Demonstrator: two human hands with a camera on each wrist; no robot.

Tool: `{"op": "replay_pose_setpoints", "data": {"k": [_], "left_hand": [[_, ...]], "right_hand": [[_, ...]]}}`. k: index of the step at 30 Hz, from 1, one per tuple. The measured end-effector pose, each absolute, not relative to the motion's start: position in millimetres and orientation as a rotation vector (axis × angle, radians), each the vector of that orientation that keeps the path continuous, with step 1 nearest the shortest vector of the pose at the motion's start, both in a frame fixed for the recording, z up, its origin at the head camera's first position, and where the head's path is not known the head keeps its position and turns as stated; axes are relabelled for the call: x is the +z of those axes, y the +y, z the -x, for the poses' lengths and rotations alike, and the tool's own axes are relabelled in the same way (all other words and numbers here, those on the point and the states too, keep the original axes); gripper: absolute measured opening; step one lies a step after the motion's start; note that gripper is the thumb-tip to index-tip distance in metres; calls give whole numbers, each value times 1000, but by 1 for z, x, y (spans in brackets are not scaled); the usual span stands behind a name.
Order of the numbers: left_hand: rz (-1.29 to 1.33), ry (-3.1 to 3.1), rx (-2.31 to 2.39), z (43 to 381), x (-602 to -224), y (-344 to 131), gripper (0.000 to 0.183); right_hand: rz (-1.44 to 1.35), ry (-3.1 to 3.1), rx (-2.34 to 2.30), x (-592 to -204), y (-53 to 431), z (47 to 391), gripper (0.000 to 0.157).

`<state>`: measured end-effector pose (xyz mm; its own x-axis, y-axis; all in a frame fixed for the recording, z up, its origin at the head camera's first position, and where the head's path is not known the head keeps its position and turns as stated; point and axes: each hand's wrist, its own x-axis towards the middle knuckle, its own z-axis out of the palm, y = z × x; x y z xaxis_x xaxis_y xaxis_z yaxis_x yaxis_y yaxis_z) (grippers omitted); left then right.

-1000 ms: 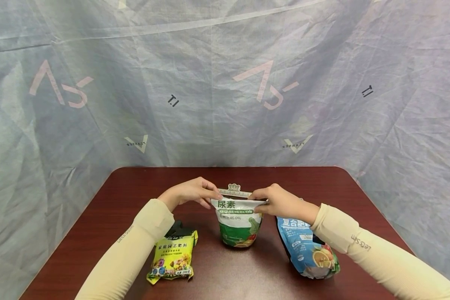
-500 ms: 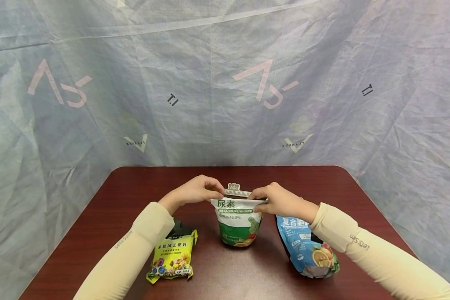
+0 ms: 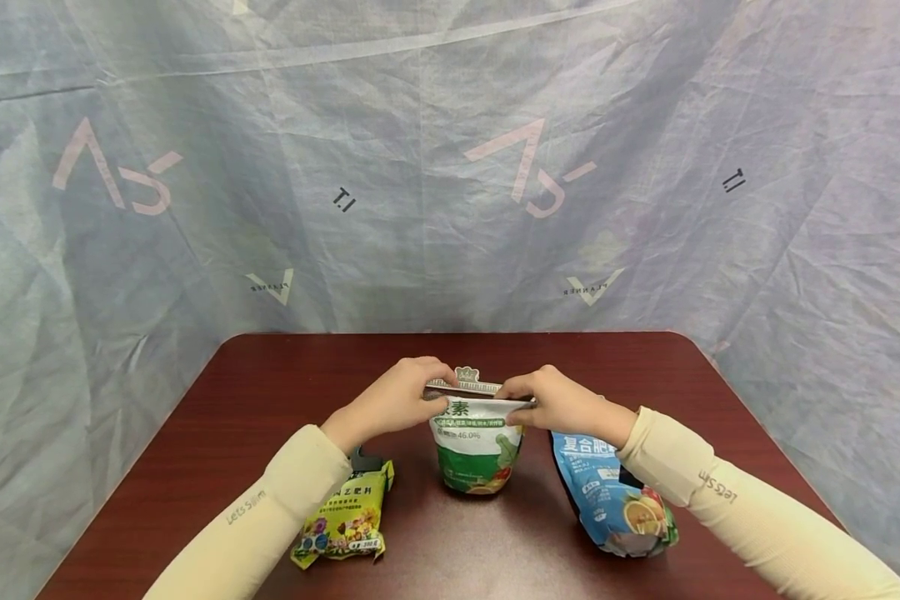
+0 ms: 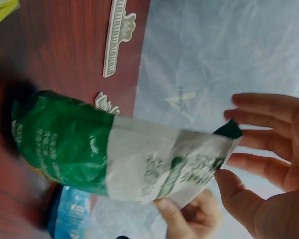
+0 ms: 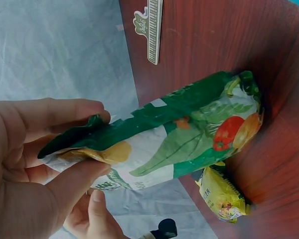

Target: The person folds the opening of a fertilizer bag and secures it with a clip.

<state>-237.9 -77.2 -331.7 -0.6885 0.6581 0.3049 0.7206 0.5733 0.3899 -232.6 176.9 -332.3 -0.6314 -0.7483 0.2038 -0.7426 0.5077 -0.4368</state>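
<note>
Stretching beneath the hands, a dark red table (image 3: pixel 480 546) carries the green-and-white bag (image 3: pixel 474 458), upright, its body below the grip. The right hand (image 3: pixel 564 404) pinches its top right corner; the left hand (image 3: pixel 392 398) has spread fingers, the top left corner between them and the thumb. Beyond lies a ruled clip (image 3: pixel 467 376).
</note>
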Motion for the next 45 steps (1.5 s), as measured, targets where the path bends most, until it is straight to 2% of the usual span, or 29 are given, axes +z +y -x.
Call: {"op": "replay_pose_setpoints", "data": {"k": [6, 11, 35, 45], "left_hand": [[1200, -2670, -627, 225, -334, -71, 31], [1206, -2665, -580, 221, -339, -67, 32], [1275, -2649, -602, 227, -342, -68, 24], [1311, -2731, -804, 239, -341, -72, 20]], "right_hand": [[1329, 2724, -774, -334, 177, 233, 20], [1334, 2731, -776, -335, 177, 234, 21], [1305, 2678, -788, -333, 181, 238, 23], [1222, 2596, -867, -332, 182, 243, 17]]}}
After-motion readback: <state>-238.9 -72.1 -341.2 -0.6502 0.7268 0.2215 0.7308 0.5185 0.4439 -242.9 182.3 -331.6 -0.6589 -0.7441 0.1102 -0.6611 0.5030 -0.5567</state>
